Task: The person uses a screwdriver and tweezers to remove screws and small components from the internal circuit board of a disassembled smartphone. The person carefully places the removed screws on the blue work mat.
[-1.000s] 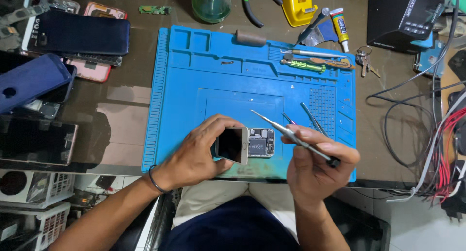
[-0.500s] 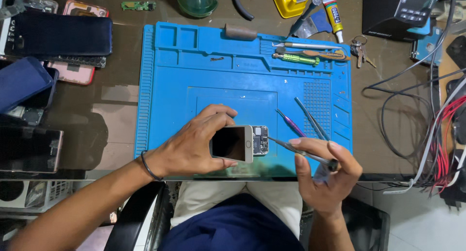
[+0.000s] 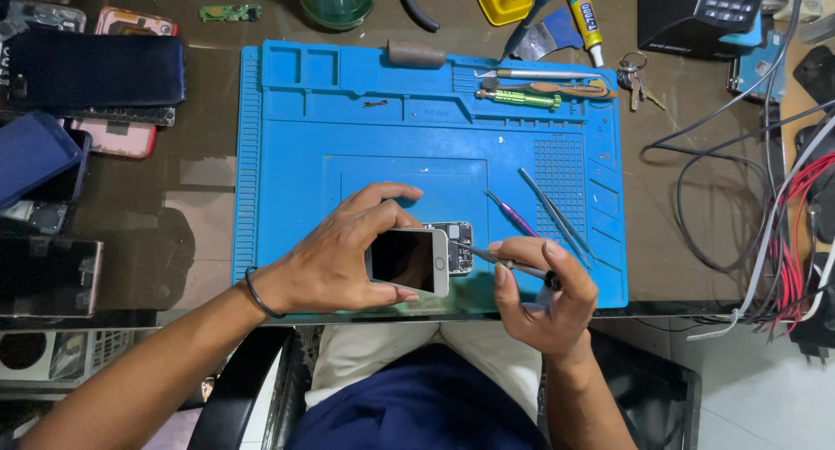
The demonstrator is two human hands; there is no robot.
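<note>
My left hand [image 3: 341, 257] grips a small white-framed phone screen [image 3: 409, 260], lifted at an angle off the opened phone body [image 3: 458, 236], whose inner boards show. All of this sits at the near edge of a blue silicone repair mat [image 3: 348, 137]. My right hand [image 3: 544, 298] holds a thin metal screwdriver [image 3: 513, 265] with its tip pointing left at the phone body's edge. A pink-handled tool [image 3: 511, 213] and grey tweezers [image 3: 557, 215] lie on the mat just beyond my right hand.
Several phones and cases [image 3: 87, 76] are piled on the left of the dark table. Screwdrivers [image 3: 522, 95], a glue tube [image 3: 585, 11], keys [image 3: 637, 78] and a glass jar [image 3: 336, 0] sit at the back. Cables [image 3: 765, 198] trail on the right.
The screen has tilted from standing on edge to lying almost flat over the phone body. My right hand has swung the screwdriver tip down and left toward the phone.
</note>
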